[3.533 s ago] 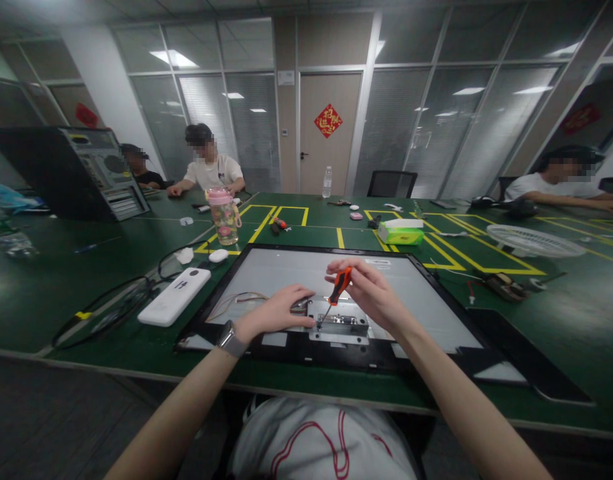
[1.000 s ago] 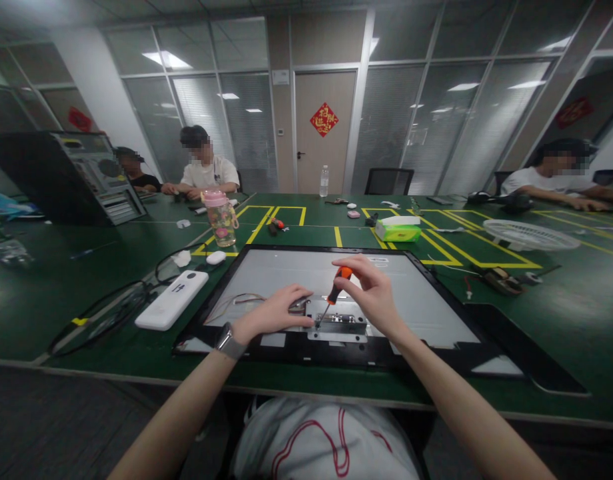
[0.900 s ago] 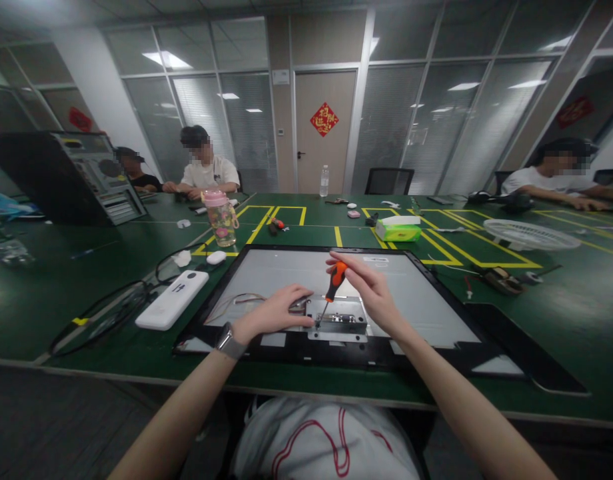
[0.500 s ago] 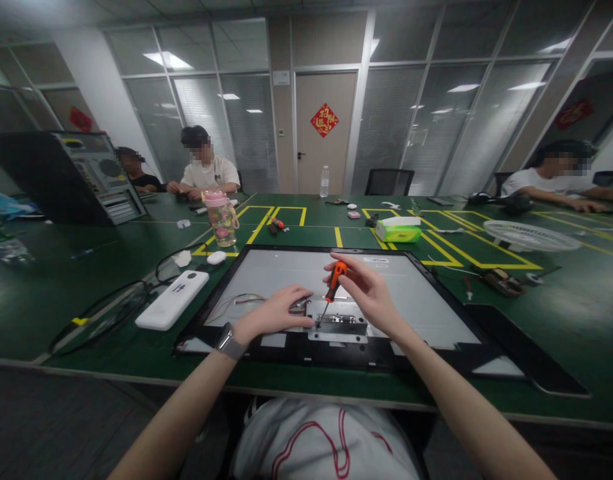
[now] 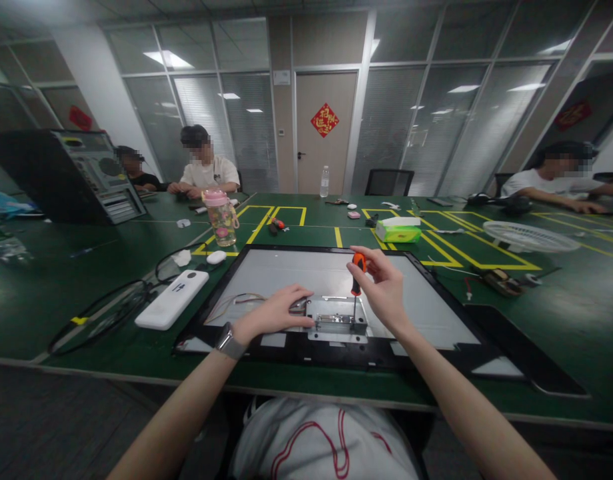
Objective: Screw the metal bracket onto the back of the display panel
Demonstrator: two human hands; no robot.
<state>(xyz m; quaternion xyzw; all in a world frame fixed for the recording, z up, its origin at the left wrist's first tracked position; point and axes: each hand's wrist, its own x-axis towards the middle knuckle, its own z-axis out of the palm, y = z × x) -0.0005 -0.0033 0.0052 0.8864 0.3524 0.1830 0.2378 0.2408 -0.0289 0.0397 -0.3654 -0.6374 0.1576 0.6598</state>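
Note:
Before me a flat display panel (image 5: 286,270) with a black frame lies back side up on the green table. At its near middle sits a metal bracket (image 5: 331,337). My left hand (image 5: 274,310), wearing a watch (image 5: 230,343), rests on the panel with fingers apart, its fingertips touching the bracket's left side. An orange-and-black screwdriver (image 5: 358,270) is upright in my right hand (image 5: 384,283), its handle pinched between thumb and fingers. The shaft points down to the bracket's right end; whether the tip sits in a screw is too small to tell. Thin wires (image 5: 236,300) run left of the bracket.
Left of the panel lie a white power bank (image 5: 172,300) and a black cable (image 5: 99,313). A pink-lidded bottle (image 5: 220,220), a tissue pack (image 5: 399,231) and a computer case (image 5: 71,173) stand farther off. A black phone-like slab (image 5: 526,350) lies right. Several people sit beyond.
My right hand has moved right with the screwdriver, from the bracket's left end to its right end. The screwdriver has gone from tilted to nearly upright. My left hand has stayed put.

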